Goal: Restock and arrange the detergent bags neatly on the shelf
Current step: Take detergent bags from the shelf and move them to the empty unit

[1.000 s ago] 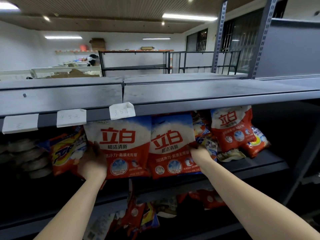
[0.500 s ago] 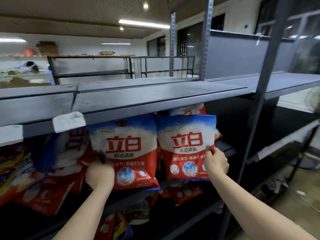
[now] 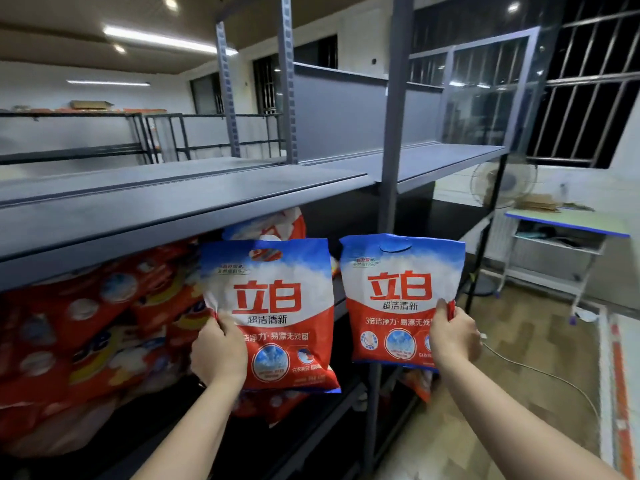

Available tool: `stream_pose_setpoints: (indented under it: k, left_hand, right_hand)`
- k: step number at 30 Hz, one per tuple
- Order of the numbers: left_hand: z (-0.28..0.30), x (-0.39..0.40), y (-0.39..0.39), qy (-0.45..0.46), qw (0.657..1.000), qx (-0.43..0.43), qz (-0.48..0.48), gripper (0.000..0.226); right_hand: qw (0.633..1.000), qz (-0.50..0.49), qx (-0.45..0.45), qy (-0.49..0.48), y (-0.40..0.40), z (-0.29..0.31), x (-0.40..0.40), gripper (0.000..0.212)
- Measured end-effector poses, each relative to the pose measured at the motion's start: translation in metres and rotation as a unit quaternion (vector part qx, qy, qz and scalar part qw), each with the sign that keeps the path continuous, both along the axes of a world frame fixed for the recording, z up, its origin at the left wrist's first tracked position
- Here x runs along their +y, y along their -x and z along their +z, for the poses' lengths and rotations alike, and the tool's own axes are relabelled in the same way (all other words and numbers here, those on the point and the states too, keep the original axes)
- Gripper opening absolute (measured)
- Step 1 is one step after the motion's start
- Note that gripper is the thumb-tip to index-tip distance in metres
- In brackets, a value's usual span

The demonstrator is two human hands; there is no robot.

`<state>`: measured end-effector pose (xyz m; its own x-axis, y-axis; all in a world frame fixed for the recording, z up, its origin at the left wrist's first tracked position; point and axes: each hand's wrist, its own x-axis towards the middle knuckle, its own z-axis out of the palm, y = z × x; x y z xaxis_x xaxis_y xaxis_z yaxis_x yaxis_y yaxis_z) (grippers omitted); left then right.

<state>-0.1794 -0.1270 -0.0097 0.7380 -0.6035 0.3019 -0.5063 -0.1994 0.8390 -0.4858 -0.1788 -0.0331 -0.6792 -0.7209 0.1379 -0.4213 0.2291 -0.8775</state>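
Two red, white and blue detergent bags are held up side by side in the lower middle of the frame, both upright with the printed front toward the camera. The left detergent bag (image 3: 277, 313) is pinched at its lower left edge by the left hand (image 3: 218, 348), thumb on the front and the other fingers curled behind. The right detergent bag (image 3: 398, 299) is pinched at its lower right edge by the right hand (image 3: 453, 337) in the same way. The two bags do not touch; a narrow gap and the grey shelf upright (image 3: 391, 168) show between them.

The left bag hangs in front of the shelf opening, under the grey shelf board (image 3: 173, 202). The right bag is in front of the next bay, to the right of the upright, and the lower part of that bay looks dark.

Behind the left bag, at the lower left of the frame, lies a blurred heap of red detergent bags (image 3: 86, 341), leaning in different directions.

To do this step well, I think each bag should be set on its bottom seam with the front facing out and the top edges level. A grip on one lower corner lets the powder sag, so it may help to support the bottom before letting go. The heap at the left probably needs straightening too.
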Motion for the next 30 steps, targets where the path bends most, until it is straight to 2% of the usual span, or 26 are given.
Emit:
stream_pose_setpoints:
  k: [7,14,25,30]
  left_hand:
    - [0.004,-0.060,0.111,0.025,0.998,0.022,-0.059,0.045]
    - [0.010,-0.126,0.228,0.045,0.994,0.056,-0.085,0.046]
    - [0.018,-0.219,0.358,0.029,0.986,0.053,-0.156,0.038]
    - [0.013,-0.280,0.408,0.023,0.978,0.071,-0.197,0.041]
  right_hand:
    - [0.998,-0.046,-0.033,0.019,0.107,0.002,-0.034,0.036]
    - [0.996,-0.078,-0.026,0.029,0.220,0.011,-0.086,0.038]
    - [0.991,-0.122,-0.044,0.026,0.343,0.010,-0.152,0.041]
    - [0.988,-0.151,-0.031,0.025,0.385,0.004,-0.198,0.045]
